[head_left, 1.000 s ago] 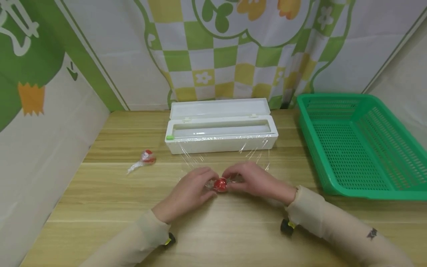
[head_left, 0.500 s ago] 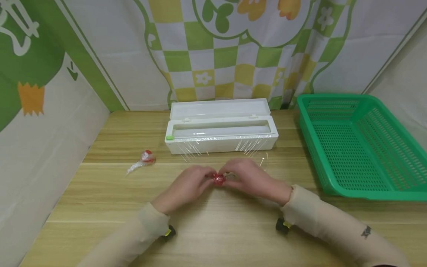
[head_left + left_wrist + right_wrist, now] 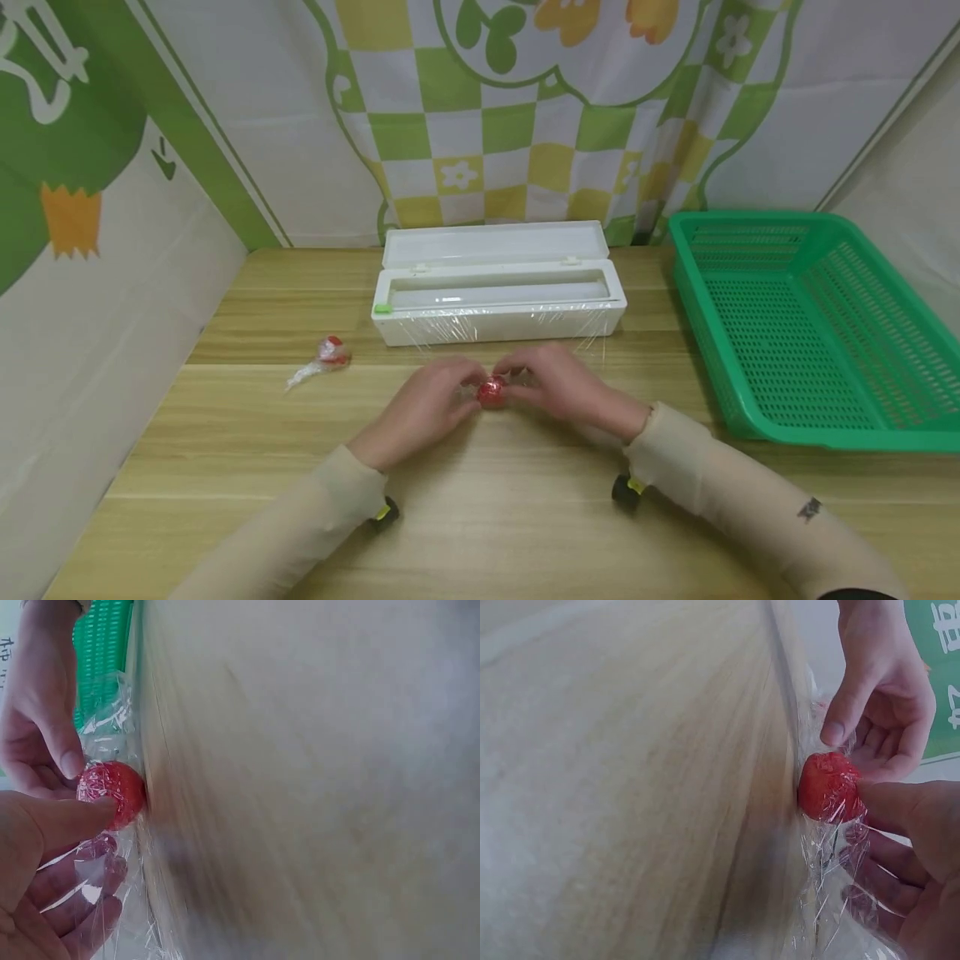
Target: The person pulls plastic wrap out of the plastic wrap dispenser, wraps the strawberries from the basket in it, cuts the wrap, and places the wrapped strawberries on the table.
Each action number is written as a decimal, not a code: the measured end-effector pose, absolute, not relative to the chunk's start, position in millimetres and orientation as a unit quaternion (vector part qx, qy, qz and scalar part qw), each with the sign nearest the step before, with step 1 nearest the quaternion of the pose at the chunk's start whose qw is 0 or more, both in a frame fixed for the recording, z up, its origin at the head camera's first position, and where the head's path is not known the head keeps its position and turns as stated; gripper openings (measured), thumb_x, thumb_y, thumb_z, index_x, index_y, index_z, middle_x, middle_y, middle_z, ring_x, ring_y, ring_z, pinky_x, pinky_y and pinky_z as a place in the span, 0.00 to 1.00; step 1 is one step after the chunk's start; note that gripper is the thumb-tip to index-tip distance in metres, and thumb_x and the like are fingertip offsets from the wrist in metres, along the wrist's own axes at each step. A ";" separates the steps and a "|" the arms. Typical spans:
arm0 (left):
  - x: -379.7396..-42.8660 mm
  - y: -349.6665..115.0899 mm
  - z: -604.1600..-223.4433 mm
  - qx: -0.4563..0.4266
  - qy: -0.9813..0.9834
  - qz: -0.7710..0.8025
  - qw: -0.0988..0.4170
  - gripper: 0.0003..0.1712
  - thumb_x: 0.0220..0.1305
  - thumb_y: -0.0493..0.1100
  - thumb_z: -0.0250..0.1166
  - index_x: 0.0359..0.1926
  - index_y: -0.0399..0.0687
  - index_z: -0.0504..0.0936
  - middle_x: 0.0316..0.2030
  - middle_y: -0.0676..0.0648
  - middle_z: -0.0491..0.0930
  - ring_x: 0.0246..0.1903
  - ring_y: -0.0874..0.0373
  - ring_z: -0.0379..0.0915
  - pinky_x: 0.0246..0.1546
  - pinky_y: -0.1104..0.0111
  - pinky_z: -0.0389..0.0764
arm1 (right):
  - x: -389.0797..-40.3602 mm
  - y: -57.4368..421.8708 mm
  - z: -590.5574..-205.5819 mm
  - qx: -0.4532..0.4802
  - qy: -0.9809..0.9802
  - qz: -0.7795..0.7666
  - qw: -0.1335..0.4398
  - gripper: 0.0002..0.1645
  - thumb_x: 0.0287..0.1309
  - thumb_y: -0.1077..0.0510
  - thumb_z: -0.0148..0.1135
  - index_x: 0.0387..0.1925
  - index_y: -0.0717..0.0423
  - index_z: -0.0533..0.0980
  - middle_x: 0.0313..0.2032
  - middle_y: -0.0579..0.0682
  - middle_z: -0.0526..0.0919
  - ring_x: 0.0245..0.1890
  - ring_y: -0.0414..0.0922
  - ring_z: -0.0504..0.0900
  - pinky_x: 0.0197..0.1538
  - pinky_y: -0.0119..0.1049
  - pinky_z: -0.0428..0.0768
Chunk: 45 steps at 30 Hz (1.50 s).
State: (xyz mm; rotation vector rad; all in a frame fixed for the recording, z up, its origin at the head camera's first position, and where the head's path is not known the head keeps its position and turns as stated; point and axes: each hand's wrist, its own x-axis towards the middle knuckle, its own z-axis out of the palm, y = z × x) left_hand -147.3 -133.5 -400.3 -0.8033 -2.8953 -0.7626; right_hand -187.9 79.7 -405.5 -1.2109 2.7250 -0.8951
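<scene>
A small red ball [image 3: 491,392], wrapped in clear cling film [image 3: 112,712], lies on the table between the two hands; its exact kind cannot be told. My left hand [image 3: 429,408] holds it from the left, with the thumb on the ball in the left wrist view. From the right my right hand [image 3: 558,387] holds it, its thumb pressed to the red side in the right wrist view and its other fingers behind the film. The film runs from the ball to the white cling film dispenser [image 3: 498,325], whose lid stands open behind a roll.
On the left of the table [image 3: 480,533] lies another red ball [image 3: 332,351] in film with a twisted tail. A green plastic basket [image 3: 720,367] stands at the right. A patterned curtain [image 3: 510,125] hangs behind the dispenser.
Both hands and the red ball have moved away from the person, towards the dispenser. The stretch of film between ball and dispenser has become shorter. The other wrapped ball stays put.
</scene>
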 end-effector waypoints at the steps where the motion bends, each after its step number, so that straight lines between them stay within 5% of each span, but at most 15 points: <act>1: -148.7 -133.5 -400.8 -0.258 -0.934 -0.246 0.019 0.14 0.55 0.39 0.74 0.44 0.50 0.84 0.42 0.52 0.86 0.47 0.57 0.81 0.54 0.61 0.81 | -187.9 79.7 -404.6 -0.389 0.877 -0.281 0.009 0.12 0.57 0.51 0.71 0.43 0.47 0.85 0.41 0.40 0.89 0.42 0.37 0.86 0.50 0.35 0.84; 19: -162.0 -141.8 -395.4 -0.226 -0.943 -0.246 0.001 0.11 0.66 0.40 0.65 0.48 0.48 0.85 0.44 0.49 0.87 0.45 0.54 0.83 0.51 0.58 0.83 | -198.1 75.6 -402.5 -0.400 0.879 -0.258 -0.025 0.12 0.55 0.55 0.73 0.42 0.48 0.85 0.40 0.42 0.89 0.40 0.41 0.86 0.48 0.36 0.84; 30: -152.6 -166.0 -374.4 -0.208 -0.949 -0.225 0.071 0.18 0.65 0.40 0.66 0.56 0.47 0.81 0.54 0.45 0.83 0.57 0.47 0.78 0.60 0.52 0.77 | -199.8 75.5 -401.0 -0.403 0.881 -0.248 -0.019 0.13 0.54 0.54 0.73 0.42 0.50 0.85 0.40 0.44 0.89 0.41 0.41 0.86 0.49 0.36 0.84; 38: -150.6 -186.7 -366.5 -0.183 -0.948 -0.175 0.193 0.19 0.61 0.38 0.68 0.54 0.42 0.82 0.50 0.41 0.81 0.52 0.44 0.77 0.49 0.53 0.82 | -196.7 75.1 -401.3 -0.412 0.878 -0.241 -0.033 0.12 0.54 0.54 0.73 0.42 0.49 0.85 0.39 0.44 0.89 0.40 0.40 0.85 0.48 0.35 0.83; 45: -149.8 -194.7 -372.3 -0.123 -0.967 -0.127 0.184 0.28 0.64 0.43 0.67 0.65 0.43 0.74 0.58 0.31 0.73 0.59 0.36 0.69 0.54 0.43 0.76 | -195.4 74.8 -403.0 -0.415 0.878 -0.235 -0.039 0.11 0.55 0.54 0.72 0.41 0.49 0.85 0.38 0.43 0.89 0.39 0.40 0.85 0.48 0.36 0.83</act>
